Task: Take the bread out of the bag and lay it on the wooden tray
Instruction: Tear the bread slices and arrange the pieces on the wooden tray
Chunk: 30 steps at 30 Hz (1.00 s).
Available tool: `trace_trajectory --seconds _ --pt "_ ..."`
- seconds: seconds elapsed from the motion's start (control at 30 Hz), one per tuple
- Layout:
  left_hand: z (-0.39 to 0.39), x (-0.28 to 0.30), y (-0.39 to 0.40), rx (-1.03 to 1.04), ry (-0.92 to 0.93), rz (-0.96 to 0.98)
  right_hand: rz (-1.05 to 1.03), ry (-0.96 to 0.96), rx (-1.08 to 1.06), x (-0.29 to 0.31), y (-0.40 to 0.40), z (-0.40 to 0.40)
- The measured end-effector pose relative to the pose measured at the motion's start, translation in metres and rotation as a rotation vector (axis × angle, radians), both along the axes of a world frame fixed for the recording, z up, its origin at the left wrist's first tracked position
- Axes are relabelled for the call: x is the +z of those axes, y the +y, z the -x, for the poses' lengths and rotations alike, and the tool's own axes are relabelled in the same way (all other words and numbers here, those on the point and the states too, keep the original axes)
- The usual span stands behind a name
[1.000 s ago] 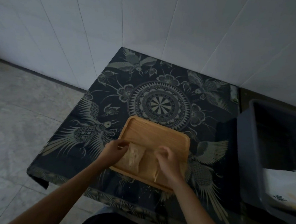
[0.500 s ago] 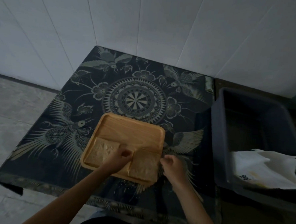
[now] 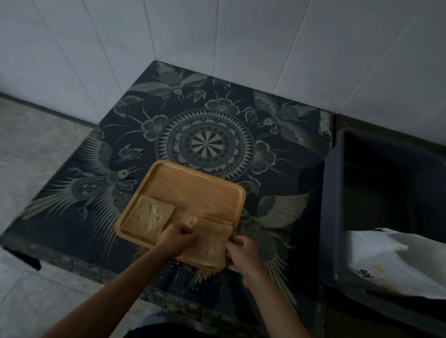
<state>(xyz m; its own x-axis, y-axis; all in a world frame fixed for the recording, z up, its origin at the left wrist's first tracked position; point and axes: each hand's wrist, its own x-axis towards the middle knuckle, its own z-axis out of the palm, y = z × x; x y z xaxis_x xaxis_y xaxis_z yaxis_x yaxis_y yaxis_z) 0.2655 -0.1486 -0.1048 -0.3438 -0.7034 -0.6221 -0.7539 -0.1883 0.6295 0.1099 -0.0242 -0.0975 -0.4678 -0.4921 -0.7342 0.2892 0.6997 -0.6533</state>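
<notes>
While both hands work at the near right corner of the wooden tray (image 3: pixel 189 190), one bread slice (image 3: pixel 148 218) lies flat and free on the tray's near left part, touching nothing but the wood. One tray only, sitting on the counter (image 3: pixel 218 132), which has a dark cloth printed with birds and a round medallion.

Second bread slice (image 3: pixel 209 241) is at the near right corner, overhanging the tray's near edge. Left hand (image 3: pixel 178 235) is curled closed, pinching the slice's left side; right hand (image 3: pixel 242 252) is curled closed on its right edge. Just beyond the left hand's knuckles a small pale lump shows, maybe part of a third slice or a fold of the second; cannot tell. So the bread count is two clear slices, a third unsure. Whether any bag film is around the held slice is too dim to tell.

Right of the counter stands one dark grey bin (image 3: pixel 386 187), well apart from the tray. One white bag (image 3: pixel 392 263) with small dark print lies crumpled inside it at the near side. White tiled walls (image 3: pixel 224 26) behind, pale floor (image 3: pixel 23 158) to the left. Two bare forearms come in from the bottom edge.
</notes>
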Motion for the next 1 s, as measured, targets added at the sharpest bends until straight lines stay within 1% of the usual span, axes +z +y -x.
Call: trace_trajectory --seconds 0.2,0.47,0.6,0.8,0.9,1.0 --pt "0.001 -0.002 -0.001 0.139 0.076 -0.084 0.047 -0.072 0.021 0.005 -0.001 0.009" --pt "-0.008 0.009 -0.025 0.156 0.239 -0.07 0.124 -0.072 0.027 0.01 -0.027 0.011" --pt "-0.017 0.017 -0.061 0.172 0.255 -0.078 0.106 -0.03 0.042 0.012 -0.059 0.007" --pt "-0.028 0.025 -0.132 0.127 0.285 0.022 0.133 -0.015 0.019 0.016 -0.12 -0.005" --pt "-0.03 0.02 -0.166 0.088 0.265 0.082 0.112 0.026 0.008 0.009 -0.15 -0.01" --pt "-0.032 0.011 -0.195 0.054 0.246 0.095 0.092 0.038 -0.032 -0.003 -0.179 -0.016"
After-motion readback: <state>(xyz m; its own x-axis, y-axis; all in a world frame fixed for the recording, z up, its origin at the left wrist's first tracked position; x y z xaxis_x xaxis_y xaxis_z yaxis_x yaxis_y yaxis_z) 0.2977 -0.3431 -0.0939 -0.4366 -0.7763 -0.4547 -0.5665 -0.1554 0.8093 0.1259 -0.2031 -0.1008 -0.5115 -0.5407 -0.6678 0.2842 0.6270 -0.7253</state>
